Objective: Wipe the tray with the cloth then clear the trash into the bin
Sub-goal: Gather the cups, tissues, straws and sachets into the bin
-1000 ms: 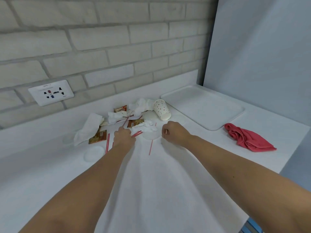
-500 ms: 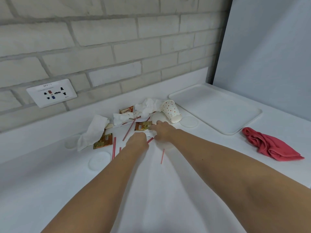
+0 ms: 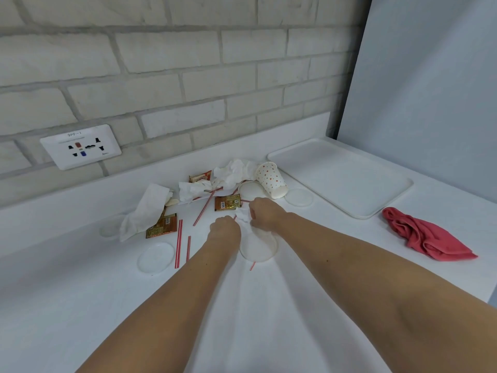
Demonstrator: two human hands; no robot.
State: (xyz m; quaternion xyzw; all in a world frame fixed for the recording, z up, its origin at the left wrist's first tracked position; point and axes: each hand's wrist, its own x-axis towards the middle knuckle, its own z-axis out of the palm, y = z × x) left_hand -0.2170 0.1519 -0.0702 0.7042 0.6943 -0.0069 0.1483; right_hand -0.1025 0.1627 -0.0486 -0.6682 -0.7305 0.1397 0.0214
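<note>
Trash lies in a heap on the white counter: crumpled tissues [image 3: 236,172], a dotted paper cup [image 3: 271,180] on its side, brown sachets [image 3: 228,202], red-striped straws [image 3: 178,243] and clear round lids [image 3: 155,257]. My left hand [image 3: 224,229] and my right hand [image 3: 265,214] meet over the heap. Both are curled around a small white tissue [image 3: 242,214] and red straw ends. The white tray [image 3: 340,176] sits at the far right. The red cloth [image 3: 427,235] lies crumpled in front of the tray, away from both hands.
A brick wall with a socket plate [image 3: 80,146] runs behind the counter. A grey panel [image 3: 430,90] stands to the right behind the tray. The counter's right edge drops off beyond the cloth. No bin is in view.
My right hand moved left from the loose straw to the heap and met my left hand. The view has shifted a little to the left.
</note>
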